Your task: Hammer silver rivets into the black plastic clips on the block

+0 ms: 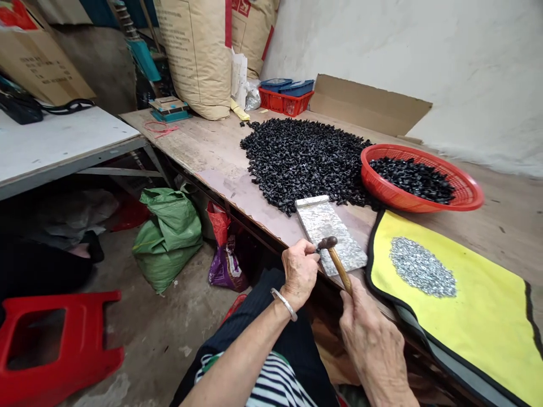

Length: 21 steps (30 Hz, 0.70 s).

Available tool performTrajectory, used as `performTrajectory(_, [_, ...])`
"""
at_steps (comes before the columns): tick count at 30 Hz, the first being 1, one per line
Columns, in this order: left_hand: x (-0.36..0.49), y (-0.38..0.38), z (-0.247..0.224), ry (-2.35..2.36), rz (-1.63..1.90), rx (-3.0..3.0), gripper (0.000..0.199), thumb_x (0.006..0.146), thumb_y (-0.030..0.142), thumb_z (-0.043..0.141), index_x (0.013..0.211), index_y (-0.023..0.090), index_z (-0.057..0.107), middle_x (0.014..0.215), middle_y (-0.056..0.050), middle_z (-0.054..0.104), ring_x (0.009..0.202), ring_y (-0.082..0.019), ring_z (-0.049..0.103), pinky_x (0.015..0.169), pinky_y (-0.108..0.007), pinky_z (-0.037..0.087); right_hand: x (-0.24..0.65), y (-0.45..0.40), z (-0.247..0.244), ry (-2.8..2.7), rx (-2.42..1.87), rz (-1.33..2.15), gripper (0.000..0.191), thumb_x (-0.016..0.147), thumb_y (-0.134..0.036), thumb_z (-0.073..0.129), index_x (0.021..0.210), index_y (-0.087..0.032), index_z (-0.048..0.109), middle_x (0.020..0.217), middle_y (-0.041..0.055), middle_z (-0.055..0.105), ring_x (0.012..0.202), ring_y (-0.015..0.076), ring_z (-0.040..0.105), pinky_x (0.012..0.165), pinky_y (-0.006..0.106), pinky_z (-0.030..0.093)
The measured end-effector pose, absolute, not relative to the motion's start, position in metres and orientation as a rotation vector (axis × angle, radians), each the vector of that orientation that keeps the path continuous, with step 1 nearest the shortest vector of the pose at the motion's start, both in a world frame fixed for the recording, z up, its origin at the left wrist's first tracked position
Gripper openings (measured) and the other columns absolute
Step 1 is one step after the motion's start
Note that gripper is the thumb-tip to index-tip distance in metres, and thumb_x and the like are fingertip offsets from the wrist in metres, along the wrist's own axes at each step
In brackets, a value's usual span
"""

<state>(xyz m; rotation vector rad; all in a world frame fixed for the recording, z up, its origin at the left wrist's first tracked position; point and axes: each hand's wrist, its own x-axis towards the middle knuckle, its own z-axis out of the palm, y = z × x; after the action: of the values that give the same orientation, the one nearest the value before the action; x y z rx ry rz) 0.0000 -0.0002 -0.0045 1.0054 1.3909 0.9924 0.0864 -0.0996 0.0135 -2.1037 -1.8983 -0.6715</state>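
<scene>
My right hand (369, 322) is wrapped round the wooden handle of a small hammer (340, 263), whose dark head is over the near part of a speckled stone slab (333, 229). Just left of the hammer head, my left hand (300, 268) pinches a small black piece (318, 250) at the slab's left edge. Beyond the slab spreads a large pile of small black pieces (305, 158). A red basket (469, 189) at the right holds more of them. Small silvery metal pieces (423, 267) lie heaped on a yellow cloth (479, 316) right of my right hand.
Large paper sacks (195, 56) and a red crate (286, 103) with blue containers stand at the back, beside a cardboard strip (369, 107) along the wall. Left of the table are a green bag (167, 237), a purple bag (229, 265) and a red stool (85, 339).
</scene>
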Motion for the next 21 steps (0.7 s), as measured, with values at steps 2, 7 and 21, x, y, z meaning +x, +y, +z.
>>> performTrajectory(2, [0.0, 0.0, -0.004, 1.345, 1.031, 0.958, 0.005, 0.064, 0.013, 0.057, 0.062, 0.017, 0.054, 0.052, 0.006, 0.051, 0.045, -0.008, 0.052, 0.045, -0.017, 0.041, 0.087, -0.1, 0.014, -1.89, -2.114, -0.641, 0.032, 0.088, -0.023, 0.044, 0.113, -0.011, 0.059, 0.074, 0.0047, 0.071, 0.044, 0.0102, 0.058, 0.042, 0.021, 0.036])
performTrajectory(7, [-0.009, 0.0, 0.005, 1.164, 1.051, 0.783, 0.007, 0.064, 0.009, 0.055, 0.06, 0.015, 0.052, 0.048, 0.005, 0.049, 0.043, -0.01, 0.054, 0.046, -0.021, 0.047, 0.093, -0.107, 0.011, -1.811, -2.134, -0.485, 0.032, 0.087, -0.026, 0.045, 0.113, -0.014, 0.06, 0.082, 0.0049, 0.072, 0.051, 0.0114, 0.062, 0.044, 0.021, 0.039])
performTrajectory(21, [-0.004, -0.019, 0.003, 1.074, 1.013, 0.69, 0.007, 0.065, 0.008, 0.051, 0.064, 0.015, 0.049, 0.049, 0.004, 0.052, 0.036, -0.008, 0.049, 0.037, -0.02, 0.046, 0.104, -0.127, 0.011, -1.627, -2.202, -0.256, 0.035, 0.086, -0.033, 0.046, 0.112, -0.017, 0.062, 0.081, 0.0058, 0.072, 0.055, 0.0191, 0.065, 0.047, 0.025, 0.044])
